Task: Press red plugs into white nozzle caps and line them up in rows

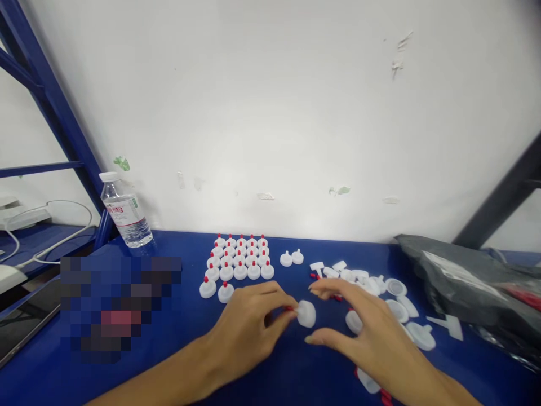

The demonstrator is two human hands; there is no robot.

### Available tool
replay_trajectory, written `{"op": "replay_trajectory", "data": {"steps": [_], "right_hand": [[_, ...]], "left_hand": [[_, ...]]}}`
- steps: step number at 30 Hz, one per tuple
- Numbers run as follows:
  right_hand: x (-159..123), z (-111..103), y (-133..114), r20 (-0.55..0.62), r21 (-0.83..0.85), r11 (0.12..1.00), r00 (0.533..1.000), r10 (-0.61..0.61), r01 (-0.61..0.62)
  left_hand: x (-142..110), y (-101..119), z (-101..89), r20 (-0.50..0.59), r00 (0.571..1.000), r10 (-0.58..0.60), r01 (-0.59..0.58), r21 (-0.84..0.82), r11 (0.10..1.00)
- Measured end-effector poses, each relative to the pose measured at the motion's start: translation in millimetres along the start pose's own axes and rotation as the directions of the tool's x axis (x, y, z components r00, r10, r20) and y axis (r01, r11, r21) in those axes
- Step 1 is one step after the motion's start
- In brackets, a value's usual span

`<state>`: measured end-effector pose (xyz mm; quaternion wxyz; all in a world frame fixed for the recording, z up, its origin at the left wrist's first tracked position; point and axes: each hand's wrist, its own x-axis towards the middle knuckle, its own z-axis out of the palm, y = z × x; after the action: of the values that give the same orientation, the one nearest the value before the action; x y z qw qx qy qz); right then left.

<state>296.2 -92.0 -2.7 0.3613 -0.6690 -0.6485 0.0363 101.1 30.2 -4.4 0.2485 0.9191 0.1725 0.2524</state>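
Between thumb and fingers, my left hand pinches a white nozzle cap by its red tip, tilted on its side above the blue table. My right hand is just right of this cap, thumb and fingers spread apart, holding nothing. Beyond my left hand stand rows of white caps with red tips upward. Two white caps without red tips sit right of the rows. Another cap lies partly hidden behind my right hand.
Loose white caps, T-shaped white pieces and small red tips lie scattered at right. A dark plastic bag is beyond them. A water bottle stands at back left. The blue table meets a white wall.
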Motion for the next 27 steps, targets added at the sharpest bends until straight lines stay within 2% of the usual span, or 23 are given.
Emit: {"op": "replay_trajectory", "data": {"steps": [2, 4, 9, 16, 20, 22, 25, 27], "right_hand": [[1.2, -2.8, 2.3, -0.044, -0.032, 0.999, 0.999, -0.010, 0.008], [2.7, -5.6, 2.5, -0.055, -0.041, 0.999, 0.998, -0.034, 0.032], [1.4, -4.1, -0.9, 0.007, -0.064, 0.989, 0.991, -0.134, 0.134], [-1.2, -1.3, -0.9, 0.030, -0.080, 0.982, 0.985, -0.172, 0.174], [1.0, -3.0, 1.3, 0.025, -0.110, 0.970, 0.976, -0.216, 0.217], [1.8, -3.9, 2.3, 0.036, -0.116, 0.964, 0.971, -0.238, 0.240], [1.2, -6.8, -0.9, 0.055, -0.132, 0.945, 0.954, -0.294, 0.299], [-1.4, -8.2, -7.5, 0.066, -0.159, 0.911, 0.925, -0.374, 0.380]], "left_hand": [[5.9, -8.5, -14.0, 0.110, 0.994, -0.003, -0.022, 0.219, 0.976], [11.6, -16.6, -29.3, 0.199, 0.979, -0.045, -0.040, 0.405, 0.914], [16.9, -24.6, -58.6, 0.255, 0.953, -0.160, -0.019, 0.583, 0.812], [15.5, -24.7, -61.6, 0.290, 0.932, -0.219, -0.034, 0.668, 0.743], [14.7, -14.7, -63.4, 0.218, 0.957, -0.190, -0.004, 0.666, 0.746], [11.3, -5.9, -64.9, 0.205, 0.957, -0.205, 0.019, 0.660, 0.751], [1.5, 2.8, -63.5, 0.278, 0.926, -0.256, 0.022, 0.637, 0.770], [-5.6, 2.0, -60.3, 0.324, 0.905, -0.274, 0.012, 0.626, 0.780]]}}
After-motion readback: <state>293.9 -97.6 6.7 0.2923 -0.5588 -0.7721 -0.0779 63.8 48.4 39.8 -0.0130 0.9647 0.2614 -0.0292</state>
